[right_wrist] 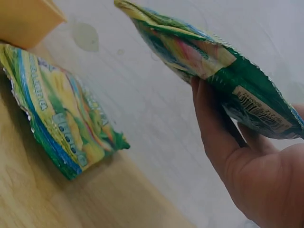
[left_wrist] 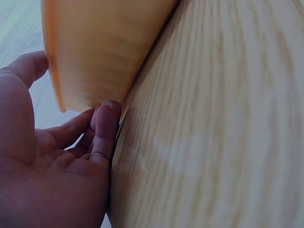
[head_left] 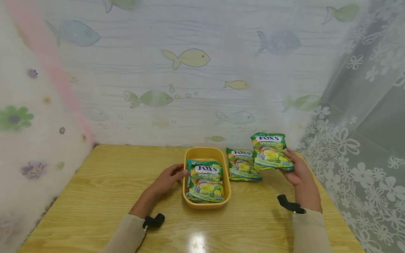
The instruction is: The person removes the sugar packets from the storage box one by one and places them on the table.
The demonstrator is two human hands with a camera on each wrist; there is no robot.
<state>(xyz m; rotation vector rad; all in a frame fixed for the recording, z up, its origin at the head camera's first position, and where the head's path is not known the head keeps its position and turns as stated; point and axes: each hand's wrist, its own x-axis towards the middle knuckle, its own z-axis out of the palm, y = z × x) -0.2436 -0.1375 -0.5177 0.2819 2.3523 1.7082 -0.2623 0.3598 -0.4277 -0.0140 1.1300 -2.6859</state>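
A yellow plastic bin (head_left: pixel 207 206) holds Fox's Spring Tea candy bags (head_left: pixel 205 182), the top one lying face up. At its left side is my left hand (head_left: pixel 169 177), thumb at the rim and curled fingers against the outer wall; the left wrist view shows this hand (left_wrist: pixel 61 147) low beside the bin (left_wrist: pixel 104 47). My right hand (head_left: pixel 295 168) grips another green candy bag (head_left: pixel 270 151) by its right side, raised off the table. In the right wrist view the held bag (right_wrist: pixel 209 66) shows its barcode. One more candy bag (head_left: pixel 242 167) lies right of the bin.
A light wooden table (head_left: pixel 126 196) carries everything. Behind it hangs a white curtain (head_left: pixel 196 116) with fish prints, close to the table's back edge. Sheer flowered lace (head_left: pixel 364 182) hangs at the right. Black wrist mounts (head_left: pixel 154 221) sit at both sleeves.
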